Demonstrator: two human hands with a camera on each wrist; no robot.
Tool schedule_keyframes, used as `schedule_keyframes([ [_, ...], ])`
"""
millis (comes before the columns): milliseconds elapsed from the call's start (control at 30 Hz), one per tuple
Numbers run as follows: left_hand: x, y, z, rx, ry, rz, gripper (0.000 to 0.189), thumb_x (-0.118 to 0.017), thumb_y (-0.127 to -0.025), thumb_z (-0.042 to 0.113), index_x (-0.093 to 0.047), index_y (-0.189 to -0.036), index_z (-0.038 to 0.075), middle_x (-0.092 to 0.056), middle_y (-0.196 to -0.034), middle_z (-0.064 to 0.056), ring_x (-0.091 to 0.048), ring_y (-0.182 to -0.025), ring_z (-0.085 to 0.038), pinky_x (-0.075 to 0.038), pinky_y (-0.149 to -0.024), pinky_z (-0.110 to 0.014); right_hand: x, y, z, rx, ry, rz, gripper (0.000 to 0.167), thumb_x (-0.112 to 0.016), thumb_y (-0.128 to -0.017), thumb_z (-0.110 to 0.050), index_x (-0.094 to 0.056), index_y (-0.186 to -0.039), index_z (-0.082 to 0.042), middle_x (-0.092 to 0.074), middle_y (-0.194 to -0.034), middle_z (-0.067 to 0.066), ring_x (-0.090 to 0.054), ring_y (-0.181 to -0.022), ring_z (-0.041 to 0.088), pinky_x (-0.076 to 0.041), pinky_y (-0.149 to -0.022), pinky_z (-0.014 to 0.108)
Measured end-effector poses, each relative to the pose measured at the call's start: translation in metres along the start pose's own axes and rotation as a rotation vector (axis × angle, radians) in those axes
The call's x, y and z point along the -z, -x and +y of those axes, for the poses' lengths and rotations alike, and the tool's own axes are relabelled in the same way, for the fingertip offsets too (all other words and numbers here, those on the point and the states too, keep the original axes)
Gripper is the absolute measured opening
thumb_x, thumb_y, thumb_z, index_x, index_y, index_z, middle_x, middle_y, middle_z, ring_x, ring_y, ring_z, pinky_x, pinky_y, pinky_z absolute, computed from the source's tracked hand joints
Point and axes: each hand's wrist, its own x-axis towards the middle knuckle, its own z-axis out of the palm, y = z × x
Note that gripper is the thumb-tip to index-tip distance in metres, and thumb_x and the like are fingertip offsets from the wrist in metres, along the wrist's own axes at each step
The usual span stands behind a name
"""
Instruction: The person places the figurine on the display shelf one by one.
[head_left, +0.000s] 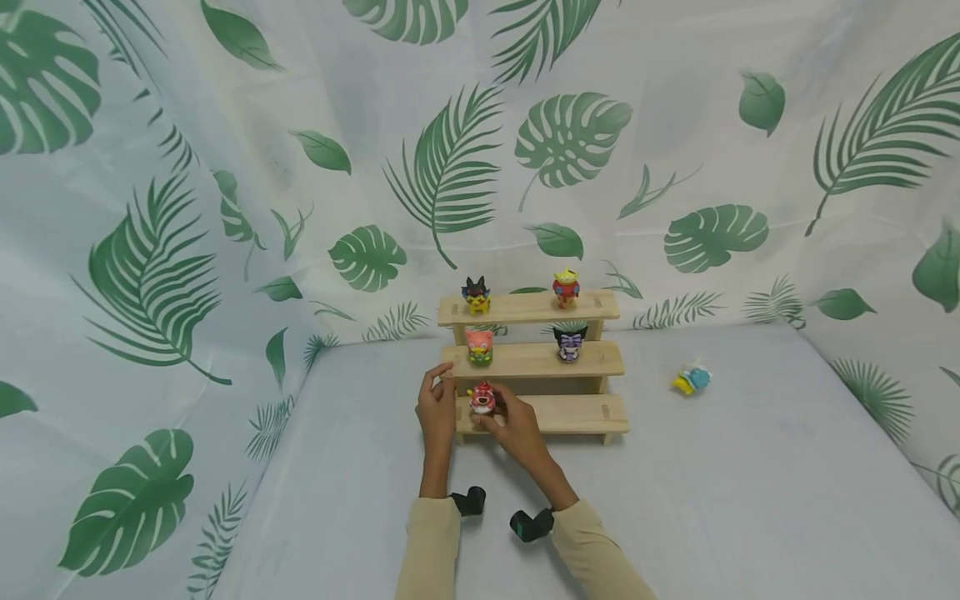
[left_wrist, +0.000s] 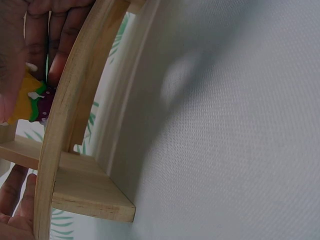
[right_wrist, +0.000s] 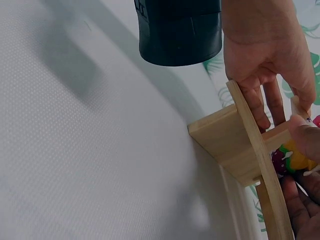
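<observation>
My right hand [head_left: 521,429] pinches a small red figurine [head_left: 483,400] with a white belly at the left end of the lowest step of a wooden three-step stand [head_left: 547,412]. In the right wrist view, yellow, green and dotted purple parts of the figurine [right_wrist: 297,156] show between thumb and fingers. Beside the left end of that step is my left hand [head_left: 437,412], its fingers loosely bent and close to the wood. The right wrist view has the left hand [right_wrist: 267,55] with its fingers partly hidden behind the board.
On the top step stand a yellow figurine with black ears [head_left: 476,296] and a red-and-yellow one [head_left: 566,288]. The middle step bears a pink figurine [head_left: 480,346] and a black-and-purple one [head_left: 570,343]. A blue-and-yellow figurine [head_left: 692,380] lies on the table to the right.
</observation>
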Motion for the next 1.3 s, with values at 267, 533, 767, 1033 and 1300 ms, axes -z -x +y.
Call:
schedule_keyframes([
  [267,0.0,0.002,0.002,-0.004,-0.002,-0.004,0.021,-0.054,-0.101,0.03,-0.066,-0.116,0.023,-0.06,-0.068,-0.027,-0.032,-0.041,0.0,-0.026,-0.041,-0.02,0.02,0.01,0.0,-0.023,-0.044,-0.033,0.061,-0.079,-0.078,-0.002,-0.052,-0.132,0.003,-0.064,-0.122,0.022,-0.064,-0.112,0.035,-0.052,-0.092,0.037],
  [533,0.0,-0.003,0.004,-0.028,-0.002,0.012,0.021,-0.054,-0.101,0.029,-0.066,-0.116,0.021,-0.061,-0.068,-0.022,-0.033,-0.044,-0.001,-0.026,-0.042,-0.02,0.061,0.022,0.005,-0.066,-0.022,0.09,0.036,-0.072,-0.086,-0.003,-0.061,-0.119,0.006,-0.071,-0.103,0.02,-0.069,-0.098,0.034,-0.055,-0.081,0.021],
  [767,0.0,0.0,0.002,-0.016,0.013,0.0,0.021,-0.054,-0.101,0.029,-0.066,-0.117,0.022,-0.063,-0.07,-0.023,-0.035,-0.045,0.0,-0.028,-0.043,-0.02,0.113,0.048,0.0,-0.093,-0.044,0.506,0.013,-0.067,-0.087,0.006,-0.066,-0.099,0.012,-0.068,-0.083,0.023,-0.07,-0.069,0.021,-0.053,-0.06,0.016],
  [1033,-0.001,0.0,0.001,-0.025,0.001,0.01,0.021,-0.054,-0.101,0.029,-0.066,-0.116,0.021,-0.064,-0.07,-0.023,-0.033,-0.042,0.0,-0.027,-0.041,-0.02,0.158,0.07,0.048,-0.407,0.187,0.786,0.03,-0.062,-0.095,-0.017,-0.061,-0.119,0.001,-0.058,-0.101,0.008,-0.055,-0.085,0.002,-0.042,-0.069,0.007],
  [1300,0.001,0.001,0.002,-0.021,0.003,0.007,0.021,-0.054,-0.101,0.028,-0.066,-0.117,0.021,-0.062,-0.068,-0.025,-0.031,-0.043,0.0,-0.025,-0.042,-0.019,0.182,0.071,0.072,-0.577,0.239,0.677,0.064,-0.061,-0.095,-0.019,-0.029,-0.149,-0.006,-0.03,-0.149,0.021,-0.041,-0.136,0.038,-0.045,-0.101,0.048],
])
